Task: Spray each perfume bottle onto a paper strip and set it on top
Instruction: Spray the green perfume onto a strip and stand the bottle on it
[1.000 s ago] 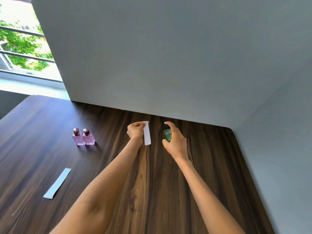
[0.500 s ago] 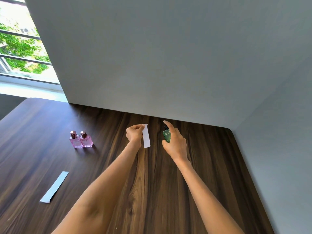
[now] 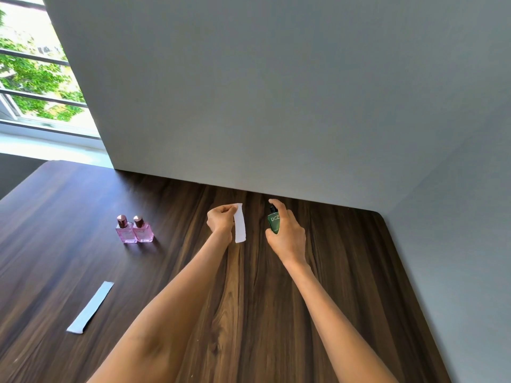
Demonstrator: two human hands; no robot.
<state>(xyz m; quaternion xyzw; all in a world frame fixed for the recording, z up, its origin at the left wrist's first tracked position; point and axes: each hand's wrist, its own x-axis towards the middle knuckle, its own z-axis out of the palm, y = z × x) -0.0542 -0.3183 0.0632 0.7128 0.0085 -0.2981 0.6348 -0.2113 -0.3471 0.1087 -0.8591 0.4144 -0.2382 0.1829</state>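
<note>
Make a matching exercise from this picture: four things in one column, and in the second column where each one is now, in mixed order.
Things:
1. green bottle
2. white paper strip
3. pink bottles
4. pale blue paper strip

Places:
A. lying flat on the table, near left
B. held in the right hand, a fingertip on top
C. standing side by side on the table
D. pinched at its top by the left hand, hanging down

Pairs: 1-B, 2-D, 3-C, 4-A
</note>
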